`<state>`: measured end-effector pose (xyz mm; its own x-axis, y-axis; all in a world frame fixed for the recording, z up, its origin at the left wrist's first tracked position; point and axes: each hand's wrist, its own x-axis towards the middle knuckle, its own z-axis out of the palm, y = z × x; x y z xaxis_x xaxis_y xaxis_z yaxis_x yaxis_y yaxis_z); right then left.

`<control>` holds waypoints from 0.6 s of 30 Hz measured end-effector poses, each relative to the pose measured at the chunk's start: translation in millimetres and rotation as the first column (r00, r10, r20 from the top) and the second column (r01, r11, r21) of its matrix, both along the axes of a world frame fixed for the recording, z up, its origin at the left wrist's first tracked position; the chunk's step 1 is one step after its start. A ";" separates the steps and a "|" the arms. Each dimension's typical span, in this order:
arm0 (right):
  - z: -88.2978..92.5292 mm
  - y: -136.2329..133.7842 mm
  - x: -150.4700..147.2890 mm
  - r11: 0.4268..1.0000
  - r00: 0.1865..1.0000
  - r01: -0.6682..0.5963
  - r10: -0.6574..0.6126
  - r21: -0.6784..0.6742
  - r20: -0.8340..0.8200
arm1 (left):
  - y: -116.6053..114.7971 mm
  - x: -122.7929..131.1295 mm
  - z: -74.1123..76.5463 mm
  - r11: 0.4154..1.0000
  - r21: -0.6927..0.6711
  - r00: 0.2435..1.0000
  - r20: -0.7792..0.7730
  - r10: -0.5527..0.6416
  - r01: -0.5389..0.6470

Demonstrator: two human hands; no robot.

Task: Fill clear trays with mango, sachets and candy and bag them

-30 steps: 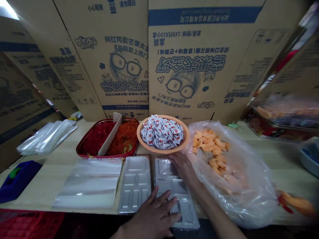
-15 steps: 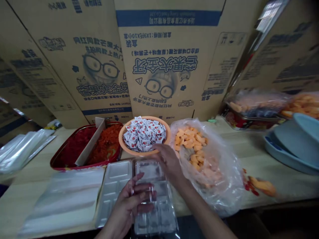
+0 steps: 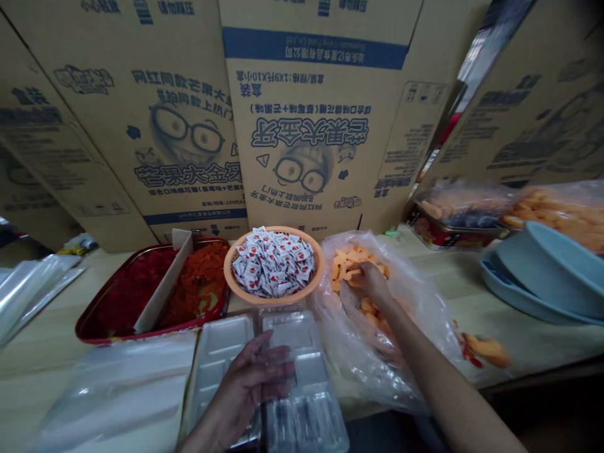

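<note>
**Right hand:** is dipping into the mouth of a clear plastic bag, its fingers curling together among loose orange pieces; the fingertips are disappearing behind the pieces and film, so whether they are clamped on anything cannot be told.

**Left hand:** is lying over a pair of plastic compartment trays, its fingers sitting slightly apart and touching the nearer tray; no firm clamp can be made out.

**Hidden or cut off:** the trays are running off the bottom of the frame, and the left hand is covering part of them; the orange pieces are blurring behind the bag's folds.

**Beside the hands:** an orange bowl of small white sachets is standing just behind the trays, between the bag and a red tray; a cardboard divider is parting red filling from orange shredded filling.

**Tabletop:** flat plastic sheets are lying left of the trays; a smeared orange piece is sitting right of the bag, near stacked blue bowls.

**Behind:** cardboard boxes are leaning along the back, their print upside down.
</note>
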<state>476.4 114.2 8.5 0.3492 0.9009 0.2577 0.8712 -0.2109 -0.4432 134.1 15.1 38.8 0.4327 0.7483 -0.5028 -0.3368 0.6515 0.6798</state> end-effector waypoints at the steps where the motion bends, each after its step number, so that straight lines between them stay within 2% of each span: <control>1: 4.0 -1.7 -1.8 1.000 1.000 -0.010 0.010 0.012 -0.007 | 1.5 -0.3 -1.3 1.000 0.005 1.000 0.014 -0.011 0.011; 4: 28.2 -15.6 -21.5 0.992 0.990 -0.098 0.106 0.082 -0.089 | 5.1 0.1 -2.3 0.999 0.015 0.998 0.033 -0.053 0.052; 5: 39.8 -22.4 -33.5 0.976 0.967 -0.179 0.197 0.121 -0.162 | 6.2 0.8 -1.6 0.998 0.018 0.997 0.034 -0.067 0.066; 6: 52.1 -29.5 -47.8 0.943 0.909 -0.303 0.330 0.138 -0.256 | 7.2 1.7 -0.6 0.997 0.019 0.996 0.034 -0.080 0.080; 8: 75.5 -41.0 -80.3 0.817 0.733 -0.569 0.557 0.097 -0.390 | 8.5 3.5 1.6 0.994 0.024 0.994 0.043 -0.105 0.104; 10: 91.2 -45.7 -112.1 0.640 0.589 -0.767 0.680 -0.038 -0.436 | 8.7 4.7 2.4 0.992 0.032 0.990 0.063 -0.126 0.125; 12: 95.5 -43.8 -137.8 0.508 0.517 -0.851 0.763 -0.133 -0.389 | 7.7 4.5 1.2 0.989 0.048 0.985 0.088 -0.147 0.143; 13: 93.8 -41.7 -147.7 0.483 0.506 -0.862 0.791 -0.156 -0.344 | 7.1 3.9 -0.1 0.987 0.055 0.983 0.101 -0.154 0.149; 14: 90.2 -39.8 -155.7 0.482 0.508 -0.861 0.810 -0.159 -0.294 | 6.4 3.0 -1.6 0.987 0.058 0.982 0.112 -0.153 0.147; 18: 68.8 -41.2 -171.2 0.553 0.549 -0.833 0.818 -0.030 -0.172 | 5.8 -1.7 -7.1 0.993 0.042 0.981 0.154 -0.120 0.115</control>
<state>305.2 72.9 77.3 -0.5401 0.8250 0.1665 0.6231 0.5250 -0.5798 132.4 20.9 31.7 0.5896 0.7026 -0.3985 -0.3629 0.6711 0.6465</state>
